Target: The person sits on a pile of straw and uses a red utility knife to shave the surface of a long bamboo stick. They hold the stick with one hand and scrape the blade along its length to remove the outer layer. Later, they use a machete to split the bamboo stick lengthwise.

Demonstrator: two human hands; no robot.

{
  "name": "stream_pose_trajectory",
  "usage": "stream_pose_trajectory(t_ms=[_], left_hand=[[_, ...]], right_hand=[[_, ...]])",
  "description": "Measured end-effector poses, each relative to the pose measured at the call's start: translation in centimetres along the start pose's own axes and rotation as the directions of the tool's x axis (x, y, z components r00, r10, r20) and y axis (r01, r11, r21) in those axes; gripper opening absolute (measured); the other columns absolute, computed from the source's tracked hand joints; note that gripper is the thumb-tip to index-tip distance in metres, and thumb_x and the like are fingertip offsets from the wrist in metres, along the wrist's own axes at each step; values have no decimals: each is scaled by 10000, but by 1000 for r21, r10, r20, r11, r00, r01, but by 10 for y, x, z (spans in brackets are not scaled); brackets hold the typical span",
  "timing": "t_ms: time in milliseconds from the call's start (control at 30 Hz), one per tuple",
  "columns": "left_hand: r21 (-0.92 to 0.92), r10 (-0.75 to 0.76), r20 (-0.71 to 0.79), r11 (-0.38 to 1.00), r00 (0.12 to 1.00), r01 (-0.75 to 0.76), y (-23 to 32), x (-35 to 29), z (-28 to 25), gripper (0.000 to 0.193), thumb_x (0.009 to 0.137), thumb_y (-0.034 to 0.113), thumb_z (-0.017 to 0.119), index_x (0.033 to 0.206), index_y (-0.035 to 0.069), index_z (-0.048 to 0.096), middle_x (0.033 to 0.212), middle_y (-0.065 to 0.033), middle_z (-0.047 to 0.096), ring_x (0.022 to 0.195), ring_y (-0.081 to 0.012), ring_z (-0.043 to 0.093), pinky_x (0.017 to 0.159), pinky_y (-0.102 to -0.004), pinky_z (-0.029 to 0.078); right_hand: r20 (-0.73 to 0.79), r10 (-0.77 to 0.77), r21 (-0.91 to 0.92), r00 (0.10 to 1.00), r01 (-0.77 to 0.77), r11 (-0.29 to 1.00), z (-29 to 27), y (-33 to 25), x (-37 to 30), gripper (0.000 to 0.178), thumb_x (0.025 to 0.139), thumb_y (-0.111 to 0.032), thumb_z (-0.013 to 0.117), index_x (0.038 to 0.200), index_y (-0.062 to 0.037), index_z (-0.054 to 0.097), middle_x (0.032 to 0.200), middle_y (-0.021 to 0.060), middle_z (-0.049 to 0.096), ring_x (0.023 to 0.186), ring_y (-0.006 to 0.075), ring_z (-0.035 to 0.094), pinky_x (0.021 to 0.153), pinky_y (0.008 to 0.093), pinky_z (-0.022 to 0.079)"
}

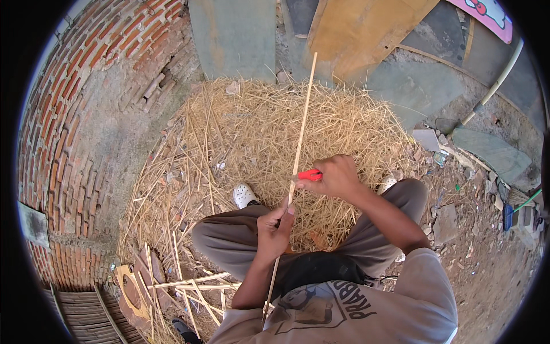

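A long, thin bamboo strip [305,112] runs upright through the middle, from above the straw down past my lap. Around its lower half my left hand [274,229] is closed, thumb pressed along the strip. Just above it, my right hand [337,176] grips a red utility knife [310,175], whose front end meets the strip's right side. The blade itself is too small to make out.
Beneath and ahead lies a heap of dry shavings [344,120]. Several pale strips [195,284] lie at lower left beside a wooden piece with a round hole [130,289]. A brick wall [74,149] rises on the left; boards [232,40] lean at the back; rubble [447,223] lies right.
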State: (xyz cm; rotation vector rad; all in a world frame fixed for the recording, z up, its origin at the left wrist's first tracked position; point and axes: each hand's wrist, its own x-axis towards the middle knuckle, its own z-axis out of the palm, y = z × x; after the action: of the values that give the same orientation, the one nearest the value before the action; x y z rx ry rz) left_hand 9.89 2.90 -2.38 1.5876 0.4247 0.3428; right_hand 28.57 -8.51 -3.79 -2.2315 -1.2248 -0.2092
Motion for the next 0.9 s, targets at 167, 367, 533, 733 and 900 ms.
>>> stream_pose_trajectory(t_ms=[167, 367, 533, 733, 900], left_hand=[[-132, -76, -12, 989, 997, 74, -3, -6, -7, 318, 973, 76, 553, 1285, 24, 588, 688, 113, 439, 593, 18, 336, 514, -166, 272], [-127, -88, -37, 988, 995, 83, 0, -6, -4, 317, 977, 87, 552, 1284, 15, 586, 689, 115, 439, 591, 18, 334, 509, -169, 271], [-122, -77, -25, 990, 997, 73, -4, -6, -3, 306, 975, 87, 555, 1270, 15, 597, 683, 111, 448, 587, 19, 341, 504, -168, 273], [-231, -149, -62, 964, 987, 131, -1, -25, -6, 287, 982, 90, 545, 1254, 33, 615, 611, 93, 455, 523, 14, 359, 459, -182, 272], [-334, -114, -13, 937, 993, 103, 8, -12, -5, 319, 996, 113, 525, 1302, 34, 572, 585, 87, 417, 493, 1, 337, 449, -189, 281]], right_hand=[[-45, -9, -32, 999, 7, 999, 9, 0, 9, 723, 668, -799, 613, 527, -91, 572, 429, 75, 485, 399, 273, 531, 426, 385, 421], [-59, -31, -101, 998, 25, 995, 18, 12, 17, 708, 681, -805, 591, 535, -113, 616, 433, 60, 500, 405, 238, 542, 425, 364, 427], [-95, -32, -71, 995, 25, 997, 19, 17, 21, 700, 689, -779, 612, 547, -94, 598, 447, 69, 505, 419, 265, 553, 445, 390, 445], [-11, 159, -11, 987, -159, 987, 2, 25, 23, 676, 716, -752, 612, 588, -89, 632, 464, 59, 521, 416, 251, 550, 443, 391, 439], [-42, -158, 23, 986, 160, 987, 20, -8, -1, 685, 647, -800, 629, 528, -127, 580, 434, 41, 510, 390, 233, 527, 414, 361, 402]])
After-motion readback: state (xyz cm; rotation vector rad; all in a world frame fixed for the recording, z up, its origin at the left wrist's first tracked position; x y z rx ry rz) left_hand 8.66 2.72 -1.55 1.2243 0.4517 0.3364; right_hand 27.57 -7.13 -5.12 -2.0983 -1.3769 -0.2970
